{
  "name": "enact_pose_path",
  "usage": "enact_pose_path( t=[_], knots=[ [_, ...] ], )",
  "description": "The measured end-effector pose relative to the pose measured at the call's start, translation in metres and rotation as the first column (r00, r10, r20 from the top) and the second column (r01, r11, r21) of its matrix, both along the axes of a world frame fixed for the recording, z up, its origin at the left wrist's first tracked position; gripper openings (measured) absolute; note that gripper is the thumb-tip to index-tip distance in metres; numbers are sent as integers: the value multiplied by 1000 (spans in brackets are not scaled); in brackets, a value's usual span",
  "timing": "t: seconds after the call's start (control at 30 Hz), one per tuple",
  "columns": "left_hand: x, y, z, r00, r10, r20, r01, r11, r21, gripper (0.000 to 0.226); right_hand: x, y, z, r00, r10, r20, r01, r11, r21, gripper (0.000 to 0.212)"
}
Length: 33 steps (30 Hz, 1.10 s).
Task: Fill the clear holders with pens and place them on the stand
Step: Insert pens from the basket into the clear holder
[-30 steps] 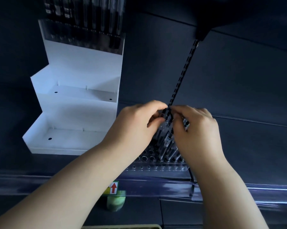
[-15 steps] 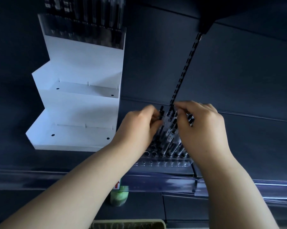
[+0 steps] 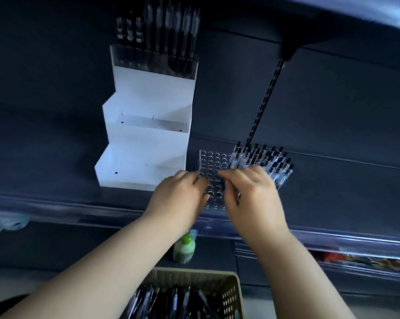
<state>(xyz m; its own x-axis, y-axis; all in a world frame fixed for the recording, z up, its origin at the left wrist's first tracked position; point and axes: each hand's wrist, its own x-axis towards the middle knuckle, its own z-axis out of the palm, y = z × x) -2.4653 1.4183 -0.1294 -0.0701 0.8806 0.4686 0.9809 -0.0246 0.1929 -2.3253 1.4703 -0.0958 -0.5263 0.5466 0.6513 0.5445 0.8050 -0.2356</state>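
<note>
A clear holder [image 3: 214, 162] with rows of holes lies on the dark shelf, right of the white stepped stand [image 3: 148, 157]. Several black pens [image 3: 263, 160] stand in its right part; the holes on its left are bare. My left hand [image 3: 180, 196] and my right hand [image 3: 252, 194] hover over the holder's front, fingers loosely curled, with nothing seen in them. Both are blurred. The pens stand free of my hands. Another holder full of pens [image 3: 155, 63] sits on the stand's top step; the two lower steps are bare.
A tan basket [image 3: 231, 295] with several loose pens sits below, near my arms. A green bottle [image 3: 184, 249] stands under the shelf's front rail [image 3: 56, 206]. A slotted black upright [image 3: 263, 104] rises behind the pens.
Both hands have let go of the bunch of pens and drawn back toward the holder's front. The pens now stand on their own. The view has tilted down, showing the basket.
</note>
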Motion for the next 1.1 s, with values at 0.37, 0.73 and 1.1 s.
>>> enact_pose_path(
  t=[0.37, 0.73, 1.1],
  knots=[
    [6, -125, -78, 975, 213, 69, -144, 832, -535, 33, 24, -86, -126, 836, 43, 547, 299, 801, -519, 32],
    [21, -160, -155, 945, 327, 31, -171, 572, -802, 59, 20, -140, -187, 822, 83, 564, 453, 504, -735, 30],
    [23, -126, -201, 840, 524, 141, -251, 605, -756, 32, -12, -118, -214, 829, -113, 547, 553, 305, -775, 30]
  ],
)
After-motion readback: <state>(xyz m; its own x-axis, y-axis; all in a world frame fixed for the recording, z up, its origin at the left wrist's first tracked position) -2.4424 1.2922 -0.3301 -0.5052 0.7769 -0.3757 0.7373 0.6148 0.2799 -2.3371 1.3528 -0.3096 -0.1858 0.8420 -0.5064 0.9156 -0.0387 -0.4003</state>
